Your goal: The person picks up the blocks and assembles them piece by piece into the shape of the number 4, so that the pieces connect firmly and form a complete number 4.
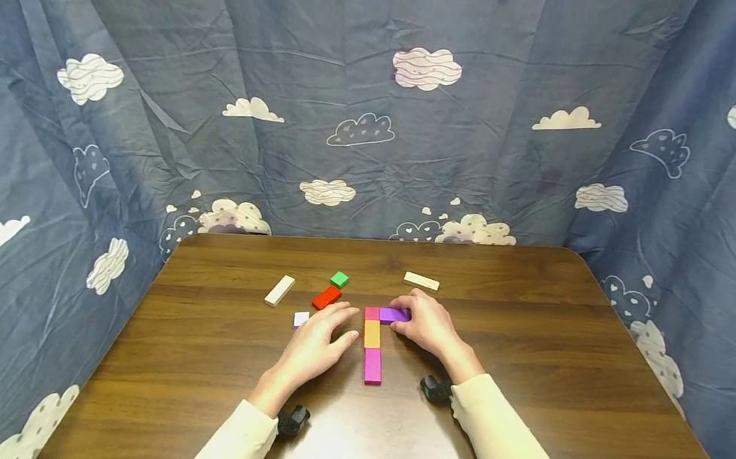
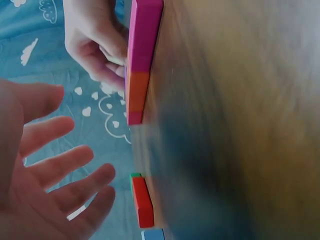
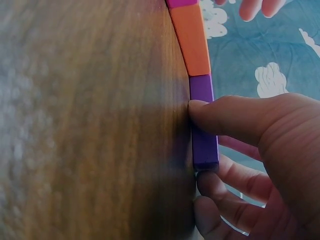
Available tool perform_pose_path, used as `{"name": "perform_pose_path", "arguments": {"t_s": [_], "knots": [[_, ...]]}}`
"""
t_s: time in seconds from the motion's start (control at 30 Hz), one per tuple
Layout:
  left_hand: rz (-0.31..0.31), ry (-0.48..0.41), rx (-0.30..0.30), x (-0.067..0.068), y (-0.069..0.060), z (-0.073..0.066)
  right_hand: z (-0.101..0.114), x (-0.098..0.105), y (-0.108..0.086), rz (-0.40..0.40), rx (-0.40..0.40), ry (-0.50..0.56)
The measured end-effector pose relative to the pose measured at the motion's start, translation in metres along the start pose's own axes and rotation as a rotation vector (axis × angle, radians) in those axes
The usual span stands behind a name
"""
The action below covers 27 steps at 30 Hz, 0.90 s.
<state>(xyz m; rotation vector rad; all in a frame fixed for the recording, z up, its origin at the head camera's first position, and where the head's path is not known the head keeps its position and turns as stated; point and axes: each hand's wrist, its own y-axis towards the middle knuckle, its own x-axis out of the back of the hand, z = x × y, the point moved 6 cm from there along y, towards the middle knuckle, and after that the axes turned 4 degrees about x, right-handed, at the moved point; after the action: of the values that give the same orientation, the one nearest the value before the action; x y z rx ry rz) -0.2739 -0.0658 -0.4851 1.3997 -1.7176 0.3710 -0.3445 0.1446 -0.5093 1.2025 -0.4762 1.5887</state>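
A blue-grey curtain [image 1: 470,173] printed with clouds hangs behind and beside the brown, wood-grained surface [image 1: 551,356]. Cream sleeves [image 1: 507,442] reach in over it from the near side. The left hand [image 1: 314,344] has a wide grip, fingers apart and holding nothing, just left of a row of blocks. The right hand [image 1: 428,323] has a narrow grip, pinching the purple block [image 1: 392,315] between thumb and fingers. Toward the far left lies a white block [image 1: 279,290]; beyond the right hand lies a cream block [image 1: 421,281]. In the row, the magenta block [image 1: 373,367] is nearest the person and touches the orange block [image 1: 373,334], which touches a smaller pink block [image 1: 372,313] at the far end. The purple block meets the pink one's right side. Beyond the left hand's fingers is a red block [image 1: 327,297], with a small green block [image 1: 339,279] just behind it; a small pale block [image 1: 301,319] lies just left of that hand
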Motion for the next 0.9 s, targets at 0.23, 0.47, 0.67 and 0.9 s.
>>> {"name": "perform_pose_path", "arguments": {"t_s": [0.23,0.47,0.67,0.9], "knots": [[-0.133,0.035,0.023,0.013,0.014,0.02,0.001,0.0,0.001,0.008,-0.004,-0.003],[-0.204,0.079,0.095,0.017,0.026,0.042,0.0,0.001,0.001,0.005,-0.001,-0.003],[-0.211,0.057,0.159,0.017,0.037,0.048,-0.003,0.002,0.001,-0.006,-0.005,-0.01],[-0.169,0.083,0.239,0.006,0.041,0.059,-0.003,0.001,0.001,0.006,-0.013,0.001]]}}
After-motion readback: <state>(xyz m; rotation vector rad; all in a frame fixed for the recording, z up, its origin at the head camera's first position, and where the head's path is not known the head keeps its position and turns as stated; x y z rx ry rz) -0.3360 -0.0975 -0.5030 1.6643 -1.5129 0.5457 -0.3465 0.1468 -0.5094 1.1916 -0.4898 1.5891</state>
